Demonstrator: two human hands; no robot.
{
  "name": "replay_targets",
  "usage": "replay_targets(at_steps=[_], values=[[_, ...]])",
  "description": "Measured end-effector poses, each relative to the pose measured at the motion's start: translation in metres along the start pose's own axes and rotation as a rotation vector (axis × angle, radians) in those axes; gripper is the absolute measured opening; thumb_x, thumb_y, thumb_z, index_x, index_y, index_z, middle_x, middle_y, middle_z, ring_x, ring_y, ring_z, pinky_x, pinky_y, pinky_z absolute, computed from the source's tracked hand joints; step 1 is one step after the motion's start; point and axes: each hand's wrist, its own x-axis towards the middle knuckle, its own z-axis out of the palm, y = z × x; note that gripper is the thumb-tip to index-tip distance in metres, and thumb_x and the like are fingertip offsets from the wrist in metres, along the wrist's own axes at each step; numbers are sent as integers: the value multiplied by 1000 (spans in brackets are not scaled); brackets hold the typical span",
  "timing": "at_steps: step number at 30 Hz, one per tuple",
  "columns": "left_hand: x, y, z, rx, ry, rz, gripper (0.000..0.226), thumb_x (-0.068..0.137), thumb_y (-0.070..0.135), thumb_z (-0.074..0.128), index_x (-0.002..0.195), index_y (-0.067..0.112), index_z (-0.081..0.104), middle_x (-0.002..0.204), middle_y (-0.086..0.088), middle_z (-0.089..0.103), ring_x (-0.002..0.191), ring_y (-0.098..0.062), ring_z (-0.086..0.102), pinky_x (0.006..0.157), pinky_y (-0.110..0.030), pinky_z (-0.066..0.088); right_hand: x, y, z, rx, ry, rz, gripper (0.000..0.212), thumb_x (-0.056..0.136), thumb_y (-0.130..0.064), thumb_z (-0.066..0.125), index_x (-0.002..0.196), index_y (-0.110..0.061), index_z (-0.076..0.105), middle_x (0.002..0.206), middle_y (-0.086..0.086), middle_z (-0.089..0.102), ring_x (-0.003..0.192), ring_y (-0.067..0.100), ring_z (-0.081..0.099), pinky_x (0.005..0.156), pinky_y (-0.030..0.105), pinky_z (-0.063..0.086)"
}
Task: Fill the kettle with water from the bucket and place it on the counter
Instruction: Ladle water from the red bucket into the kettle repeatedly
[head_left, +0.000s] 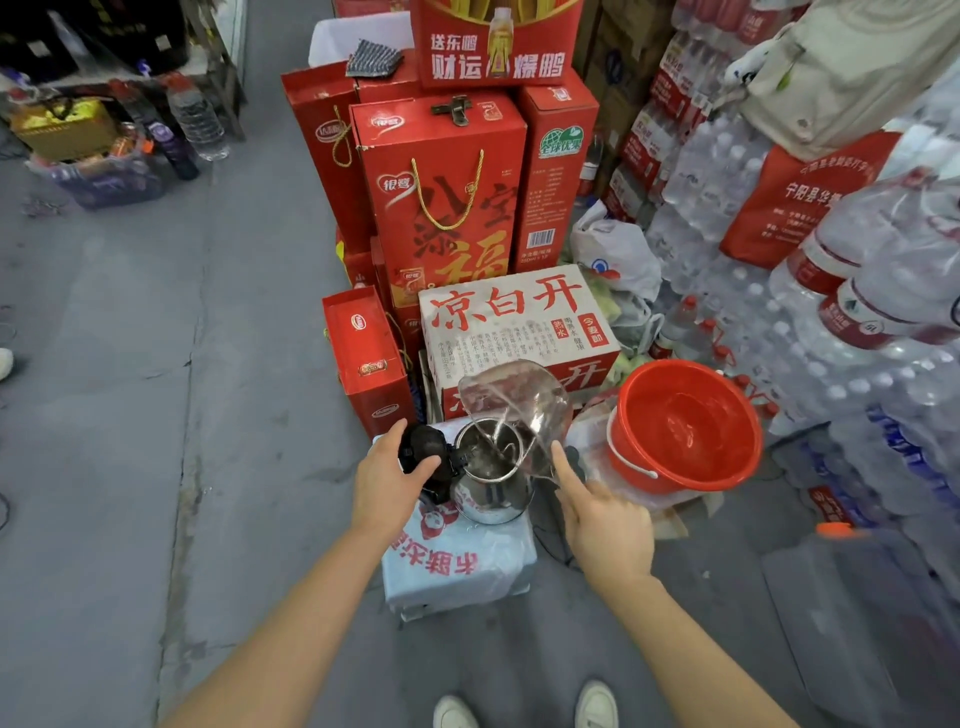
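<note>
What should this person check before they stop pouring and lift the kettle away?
1. Lid held open: ok. The left hand holds the black lid back from the kettle.
2. Stream landing inside: ok. Water from the clear scoop falls into the kettle mouth.
3. Scoop grip: ok. The right hand holds the scoop's lower edge, tilted.
4. Fill level: cannot tell. Glare hides the water line.
5. Kettle footing: ok. It stands upright on a wrapped pack.
6. Bucket supply: ok. The red bucket beside it holds water.
</note>
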Motion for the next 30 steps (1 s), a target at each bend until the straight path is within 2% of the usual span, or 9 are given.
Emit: replay_targets(at_steps=[3,5,7,10,13,17,21,25,30], values=[[-1,3,1,-5,14,4,70,84,30,71,145,15,40,142,-9,51,128,-27,49,104,-39,38,1,1,-14,629,-118,462,60,92,-20,66,145,-38,43,55,5,62,45,21,55,43,26,37],[-3,1,4,-31,30,-6,70,84,28,72,145,15,40,142,-9,51,128,-28,49,106,-42,40,-1,14,-24,1189,-82,777,54,95,-13,62,143,-30,46,57,6,61,40,14,50,37,24,39],[-3,-4,9,-73,42,-30,68,85,33,70,145,18,40,141,-9,53,126,-28,52,104,-47,43,-6,39,-35,1372,50,917,49,96,-10,59,142,-23,50,58,6,61,37,12,49,35,21,39],[-2,-18,22,-113,66,-48,66,87,57,55,144,28,37,138,-6,56,122,-28,55,100,-50,46,-11,101,-42,1242,118,974,55,99,-9,54,150,-22,37,58,6,59,41,10,55,43,25,50],[-10,-16,24,-182,136,-80,52,96,45,48,142,22,40,137,-11,56,121,-31,55,100,-49,44,-7,157,-38,887,-68,905,64,102,-13,47,156,-33,20,74,11,65,55,18,67,59,38,60],[-20,-7,33,-275,221,-96,47,99,29,47,144,15,40,141,-15,51,125,-34,51,104,-45,38,13,201,-25,161,-300,727,62,102,-30,39,156,-37,10,105,13,73,96,34,68,71,35,47],[-21,-2,38,-253,273,-96,45,99,25,48,143,17,43,136,-16,56,121,-33,54,100,-39,37,30,220,-2,-157,-424,552,67,99,-15,36,158,-25,7,110,10,71,98,32,68,70,35,42],[-20,-7,43,-253,313,-121,46,99,26,49,144,18,42,138,-14,55,125,-32,52,104,-41,36,43,226,20,-212,-457,497,74,90,-4,36,158,-20,11,112,8,71,102,31,68,76,36,48],[-20,-1,48,-288,332,-117,46,99,24,49,144,18,43,140,-9,53,125,-25,51,106,-35,36,70,235,41,127,-500,675,57,91,-15,45,148,-22,42,116,14,69,104,33,67,86,38,52]])
